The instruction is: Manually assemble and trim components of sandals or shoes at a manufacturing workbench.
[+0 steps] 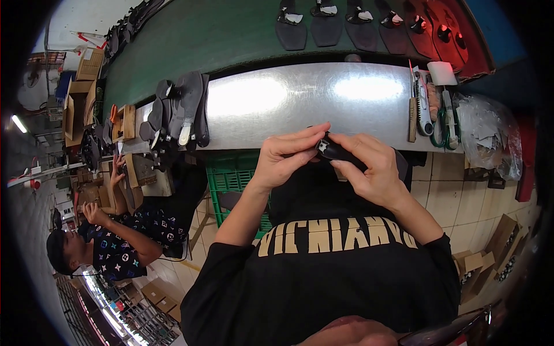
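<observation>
Both hands are close together in front of my chest, just past the near edge of the steel bench [254, 127]. Between them is a black sandal [339, 152] with a small shiny fitting at its end. My right hand [372, 167] is wrapped round the sandal, thumb below and fingers on top; a dark sole edge shows behind that hand. The fingers of my left hand [285, 158] are pressed together at the fitting's end, closed on the strap area. Fingers hide much of the sandal.
Dark sandals and soles [187, 106] are piled on the bench's left. A utility knife [425, 109], scissors [450, 118] and a plastic bag [490, 135] lie right. Sandals [290, 32] line the green conveyor [231, 34]. A green crate [222, 180] stands below; a co-worker [124, 239] works at left.
</observation>
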The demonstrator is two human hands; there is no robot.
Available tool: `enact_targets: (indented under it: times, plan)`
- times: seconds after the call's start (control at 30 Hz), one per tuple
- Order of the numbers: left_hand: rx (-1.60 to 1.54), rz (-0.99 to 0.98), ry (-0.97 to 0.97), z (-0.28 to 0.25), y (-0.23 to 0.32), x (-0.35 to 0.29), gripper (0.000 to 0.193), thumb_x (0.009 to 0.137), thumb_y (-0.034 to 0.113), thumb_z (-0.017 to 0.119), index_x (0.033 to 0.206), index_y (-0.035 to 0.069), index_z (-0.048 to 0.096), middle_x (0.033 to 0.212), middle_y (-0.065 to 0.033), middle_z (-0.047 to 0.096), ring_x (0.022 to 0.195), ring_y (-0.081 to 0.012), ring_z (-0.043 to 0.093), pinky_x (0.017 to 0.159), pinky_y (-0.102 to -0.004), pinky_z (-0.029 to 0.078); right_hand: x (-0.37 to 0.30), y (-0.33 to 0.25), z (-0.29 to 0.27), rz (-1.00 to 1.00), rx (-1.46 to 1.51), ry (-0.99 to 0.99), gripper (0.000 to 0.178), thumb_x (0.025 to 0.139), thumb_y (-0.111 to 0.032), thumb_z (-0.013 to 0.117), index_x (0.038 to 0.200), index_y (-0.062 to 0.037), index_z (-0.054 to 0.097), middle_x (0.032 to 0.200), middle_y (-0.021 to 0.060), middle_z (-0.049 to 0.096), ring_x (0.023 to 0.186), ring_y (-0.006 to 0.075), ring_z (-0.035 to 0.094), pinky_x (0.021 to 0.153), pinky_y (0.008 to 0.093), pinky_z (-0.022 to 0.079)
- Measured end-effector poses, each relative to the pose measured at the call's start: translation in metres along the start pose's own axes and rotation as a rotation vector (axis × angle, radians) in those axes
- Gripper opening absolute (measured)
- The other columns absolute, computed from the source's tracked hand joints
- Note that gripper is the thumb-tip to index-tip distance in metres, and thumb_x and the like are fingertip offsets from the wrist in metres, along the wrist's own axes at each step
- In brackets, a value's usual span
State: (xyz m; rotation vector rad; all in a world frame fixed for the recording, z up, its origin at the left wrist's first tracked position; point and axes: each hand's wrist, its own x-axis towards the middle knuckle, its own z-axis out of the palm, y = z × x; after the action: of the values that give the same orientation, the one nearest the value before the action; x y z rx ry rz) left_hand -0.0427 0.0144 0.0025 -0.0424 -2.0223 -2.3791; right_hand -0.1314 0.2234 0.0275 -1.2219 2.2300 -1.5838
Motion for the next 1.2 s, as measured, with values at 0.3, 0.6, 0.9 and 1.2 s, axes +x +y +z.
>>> enact_targets:
  times: [0.3,0.6,0.9,1.2]
  plan:
    - [-0.134,-0.157,0.137,0.015,-0.002,0.001,0.040,0.089,-0.008,0.048,0.126,0.003,0.062,0.137,-0.0195,0.054,0.114,-0.0248,0.062,0.078,-0.0284,0.061,-0.005,0.006,0.012,0.151,0.120,0.107,0.028,0.080,-0.005,0.070,0.107,-0.0027,0.068,0.086,0.0131,0.066,0.071,0.0251,0.066,0.062,0.0326,0.049]
    - [-0.115,-0.237,0.272,0.025,-0.003,0.002,0.043,0.084,-0.010,0.053,0.123,0.003,0.064,0.131,-0.0168,0.059,0.105,-0.0198,0.065,0.073,-0.0249,0.061,0.000,0.016,0.008,-0.007,-0.118,-0.020,0.016,0.073,-0.006,0.074,0.088,-0.0059,0.071,0.079,0.0085,0.059,0.072,0.0276,0.061,0.063,0.0376,0.047]
    - [-0.156,-0.285,0.325,0.022,-0.010,0.005,0.040,0.080,-0.011,0.055,0.115,0.001,0.068,0.119,-0.0158,0.067,0.091,-0.0161,0.069,0.066,-0.0225,0.060,-0.003,0.018,0.009,0.082,0.014,-0.165,0.028,0.069,-0.012,0.079,0.093,-0.0090,0.066,0.081,0.0064,0.056,0.074,0.0254,0.059,0.063,0.0355,0.045]
    - [-0.351,-0.431,0.333,0.020,-0.001,0.009,0.039,0.084,-0.007,0.054,0.120,-0.001,0.064,0.123,-0.0180,0.064,0.085,-0.0173,0.071,0.062,-0.0212,0.060,-0.009,0.021,0.016,-0.026,-0.100,0.028,0.020,0.070,-0.013,0.078,0.087,-0.0109,0.067,0.080,0.0064,0.055,0.071,0.0253,0.058,0.062,0.0357,0.044]
